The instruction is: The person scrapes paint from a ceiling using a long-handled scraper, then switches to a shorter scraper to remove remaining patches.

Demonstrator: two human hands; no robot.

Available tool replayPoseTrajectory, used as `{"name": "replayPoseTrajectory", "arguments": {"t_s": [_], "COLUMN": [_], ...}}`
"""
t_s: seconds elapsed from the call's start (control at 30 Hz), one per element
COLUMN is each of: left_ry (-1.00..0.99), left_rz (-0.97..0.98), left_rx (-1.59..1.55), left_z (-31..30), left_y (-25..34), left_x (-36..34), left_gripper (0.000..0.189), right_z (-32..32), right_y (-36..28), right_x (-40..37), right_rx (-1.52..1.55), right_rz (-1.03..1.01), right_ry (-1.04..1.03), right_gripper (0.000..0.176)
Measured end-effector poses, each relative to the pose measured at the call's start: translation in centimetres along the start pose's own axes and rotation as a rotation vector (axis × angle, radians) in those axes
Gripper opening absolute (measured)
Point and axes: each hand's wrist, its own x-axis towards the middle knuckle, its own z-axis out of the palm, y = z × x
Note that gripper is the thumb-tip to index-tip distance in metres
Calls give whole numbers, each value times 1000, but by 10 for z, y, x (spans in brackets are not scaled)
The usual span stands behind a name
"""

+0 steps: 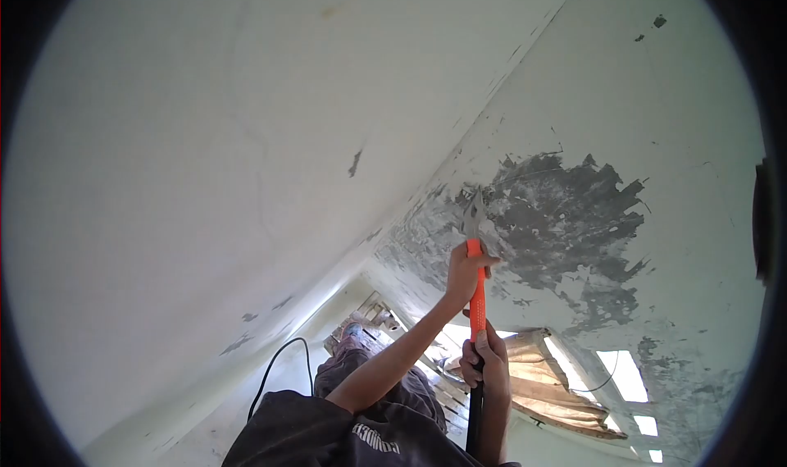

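A long-handled scraper (477, 299) with an orange grip, a pale metal head and a black lower shaft stands upright in the view. Its head meets the wall at the left part of a grey, bare patch (566, 217) where the white coating is off. My left hand (467, 272) is closed around the upper end of the orange grip, its thumb pointing right. Lower down, my right hand (489, 362) is wrapped around the handle where orange gives way to black.
A white surface (205, 139) fills the left and meets the patched wall along a slanting corner line. Below right are a brown draped cloth or sheet (549, 385) and bright window openings (627, 377). A black cable (275, 360) loops at lower left, beside my dark clothing.
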Motion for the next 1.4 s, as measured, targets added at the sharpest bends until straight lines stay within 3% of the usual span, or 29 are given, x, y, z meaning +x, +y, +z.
{"name": "replayPoseTrajectory", "arguments": {"t_s": [0.17,0.43,0.97,1.4], "left_ry": [40,97,127,153], "left_rz": [-61,-55,-42,18], "left_rx": [43,116,144,151], "left_z": [-27,-34,-42,-47], "left_y": [-48,-26,-19,-34], "left_x": [3,13,23,25], "left_gripper": [15,13,14,12], "right_z": [-22,-11,-7,-20], "right_y": [28,30,28,49], "right_x": [9,26,42,45], "right_rx": [15,106,1,100], "right_rz": [105,157,148,165], "right_ry": [-7,-52,-63,-30], "right_gripper": [47,47,43,44]}}
